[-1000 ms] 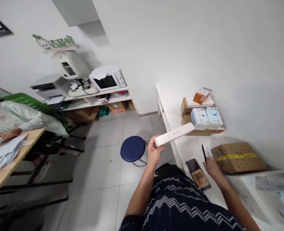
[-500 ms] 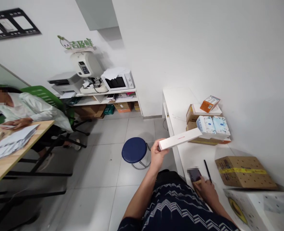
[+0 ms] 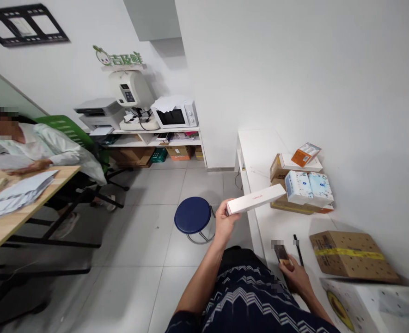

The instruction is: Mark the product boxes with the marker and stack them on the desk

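Your left hand (image 3: 225, 221) pinches one end of a long white box (image 3: 255, 200) above the white counter's (image 3: 256, 143) near edge; your right hand (image 3: 295, 277) covers a phone (image 3: 281, 253). Held by its end, the box could tip and drop.

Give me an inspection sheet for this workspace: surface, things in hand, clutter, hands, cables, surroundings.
Surface: white counter along the wall, far end bare.
Things in hand: long white box, held at one end above the counter's edge; phone lying on the counter.
Clutter: pen beside the phone; taped carton; stacked boxes with tissue packs and an orange box on top.
Hands: left hand grips the white box; right hand rests on the phone.
Cables: black leads by the microwave.
Surroundings: blue stool; shelf with printer; a seated person at a wooden table.
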Motion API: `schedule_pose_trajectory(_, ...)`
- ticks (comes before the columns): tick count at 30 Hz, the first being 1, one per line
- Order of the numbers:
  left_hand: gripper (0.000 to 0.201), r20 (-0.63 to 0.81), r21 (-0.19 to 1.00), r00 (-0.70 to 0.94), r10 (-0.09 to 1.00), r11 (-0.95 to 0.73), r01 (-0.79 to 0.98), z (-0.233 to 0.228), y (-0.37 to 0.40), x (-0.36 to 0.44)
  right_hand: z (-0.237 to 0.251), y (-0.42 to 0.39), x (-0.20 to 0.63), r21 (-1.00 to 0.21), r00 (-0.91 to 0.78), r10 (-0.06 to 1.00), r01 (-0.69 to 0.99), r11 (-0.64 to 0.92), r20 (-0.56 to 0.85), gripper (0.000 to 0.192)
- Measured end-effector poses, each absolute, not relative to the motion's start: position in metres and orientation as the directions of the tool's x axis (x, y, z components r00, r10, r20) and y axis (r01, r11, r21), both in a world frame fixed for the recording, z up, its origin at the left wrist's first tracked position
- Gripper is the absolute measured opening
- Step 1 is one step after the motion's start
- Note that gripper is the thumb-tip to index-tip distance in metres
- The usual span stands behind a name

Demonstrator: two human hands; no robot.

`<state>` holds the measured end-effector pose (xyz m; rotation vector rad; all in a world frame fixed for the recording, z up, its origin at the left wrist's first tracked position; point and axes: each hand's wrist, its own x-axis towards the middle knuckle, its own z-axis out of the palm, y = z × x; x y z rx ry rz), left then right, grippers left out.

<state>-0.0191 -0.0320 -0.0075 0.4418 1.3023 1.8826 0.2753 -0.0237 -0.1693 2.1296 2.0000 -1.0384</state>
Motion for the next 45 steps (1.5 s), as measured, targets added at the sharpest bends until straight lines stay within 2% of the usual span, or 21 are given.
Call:
schedule_pose_trajectory(2, 0.040, -0.139, 0.908, -0.642, 0.754, -0.163, -0.387, -0.009, -0.031, -0.021, -0.144, -0.018, 0.273, -0.606, -0.104, 0.827, 0.732, -0.312, -0.552, 0.064)
schedule_pose_trajectory(3, 0.039, -0.136, 0.911, -0.646, 0.751, -0.161, -0.379, -0.010, -0.031, -0.022, -0.127, -0.018, 0.271, -0.710, -0.148, 0.795, 0.564, -0.421, -0.589, 0.064)
schedule_pose_trajectory(4, 0.039, -0.135, 0.915, -0.651, 0.747, -0.158, -0.372, -0.012, -0.031, -0.023, -0.108, -0.018, 0.268, -0.774, -0.217, 0.754, 0.325, -0.543, -0.620, 0.063)
schedule_pose_trajectory(5, 0.039, -0.136, 0.918, -0.654, 0.744, -0.154, -0.367, -0.013, -0.030, -0.023, -0.088, -0.019, 0.264, -0.769, -0.282, 0.722, 0.110, -0.630, -0.632, 0.058)
schedule_pose_trajectory(6, 0.039, -0.138, 0.920, -0.656, 0.742, -0.150, -0.363, -0.014, -0.030, -0.024, -0.067, -0.020, 0.259, -0.734, -0.352, 0.696, -0.034, -0.678, -0.626, 0.052)
schedule_pose_trajectory(8, 0.040, -0.138, 0.922, -0.657, 0.741, -0.146, -0.359, -0.016, -0.029, -0.024, -0.030, -0.024, 0.247, -0.658, -0.470, 0.661, -0.203, -0.726, -0.585, 0.052)
schedule_pose_trajectory(10, 0.040, -0.135, 0.924, -0.656, 0.743, -0.145, -0.354, -0.019, -0.029, -0.022, -0.001, -0.029, 0.233, -0.593, -0.588, 0.624, -0.281, -0.755, -0.515, 0.064)
schedule_pose_trajectory(14, 0.039, -0.129, 0.929, -0.635, 0.761, -0.132, -0.346, -0.022, -0.028, -0.018, 0.027, -0.036, 0.199, -0.528, -0.734, 0.551, -0.308, -0.791, -0.397, 0.071)
schedule_pose_trajectory(19, 0.032, -0.114, 0.938, -0.599, 0.793, -0.113, -0.328, -0.015, -0.032, -0.012, 0.031, -0.043, 0.157, -0.531, -0.797, 0.440, -0.182, -0.828, -0.413, 0.072)
schedule_pose_trajectory(23, 0.021, -0.106, 0.951, -0.577, 0.810, -0.086, -0.296, -0.003, -0.037, -0.011, 0.024, -0.048, 0.145, -0.612, -0.784, 0.467, -0.144, -0.777, -0.408, 0.074)
schedule_pose_trajectory(25, 0.021, -0.107, 0.955, -0.566, 0.818, -0.073, -0.286, 0.001, -0.038, -0.012, 0.023, -0.049, 0.144, -0.608, -0.794, 0.479, -0.180, -0.774, -0.375, 0.071)
schedule_pose_trajectory(29, 0.024, -0.109, 0.959, -0.538, 0.836, -0.056, -0.280, 0.004, -0.038, -0.010, 0.026, -0.051, 0.144, -0.493, -0.777, 0.500, -0.287, -0.822, -0.382, 0.059)
schedule_pose_trajectory(34, 0.020, -0.094, 0.959, -0.507, 0.857, -0.058, -0.276, 0.002, -0.037, -0.007, 0.029, -0.053, 0.144, -0.355, -0.802, 0.466, -0.341, -0.871, -0.374, 0.052)
schedule_pose_trajectory(38, 0.020, -0.095, 0.959, -0.497, 0.863, -0.054, -0.278, -0.004, -0.036, -0.005, 0.027, -0.052, 0.145, -0.324, -0.809, 0.462, -0.355, -0.877, -0.364, 0.053)
schedule_pose_trajectory(45, 0.022, -0.125, 0.947, -0.497, 0.859, -0.047, -0.319, -0.009, -0.035, -0.006, 0.025, -0.048, 0.146, -0.308, -0.798, 0.423, -0.311, -0.899, -0.429, 0.054)
